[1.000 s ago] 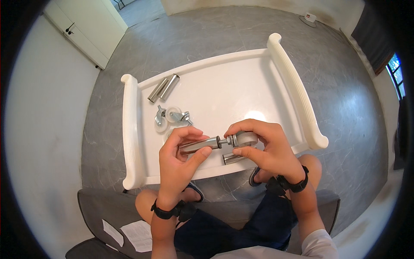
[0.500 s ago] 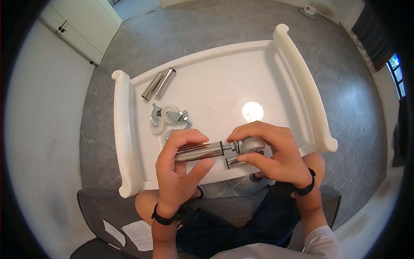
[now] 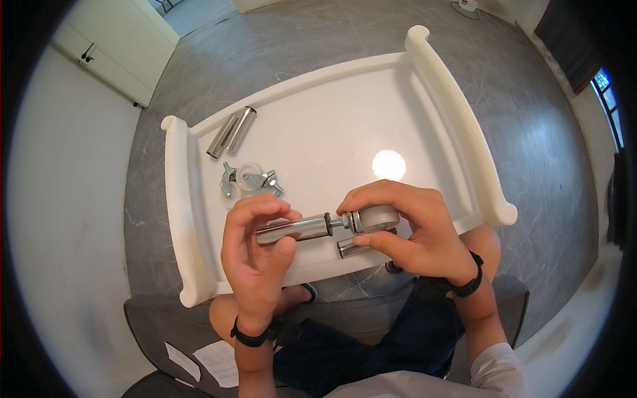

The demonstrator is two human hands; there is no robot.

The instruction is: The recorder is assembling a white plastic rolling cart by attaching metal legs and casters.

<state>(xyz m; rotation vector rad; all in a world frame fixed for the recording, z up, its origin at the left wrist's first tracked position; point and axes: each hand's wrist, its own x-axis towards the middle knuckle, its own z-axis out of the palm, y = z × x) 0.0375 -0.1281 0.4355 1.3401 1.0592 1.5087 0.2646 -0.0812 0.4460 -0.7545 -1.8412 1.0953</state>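
A shiny metal tube (image 3: 302, 227) lies level between the fingers and thumb of my left hand (image 3: 255, 262). Its dark-rimmed right end meets the threaded stem of a caster wheel (image 3: 381, 217), part of the stem showing outside the tube. My right hand (image 3: 428, 229) grips that caster, index finger over the top and thumb below. Under the right hand another metal tube (image 3: 348, 249) rests on a white tray-like panel (image 3: 332, 132), partly covered by the thumb. Several casters (image 3: 251, 178) with clear wheels and threaded stems sit beyond my left hand.
Two more metal tubes (image 3: 240, 129) lie side by side near the panel's far left corner. Raised, ribbed white rails (image 3: 180, 205) bound its left and right sides. A grey sofa (image 3: 156, 325) with papers (image 3: 215, 361) on it is at the lower left; a white door (image 3: 113, 50) stands beyond.
My left fingers have shifted and loosened somewhat around the tube. Both hands, with tube and caster, appear slightly further left, as the whole view has shifted a little too.
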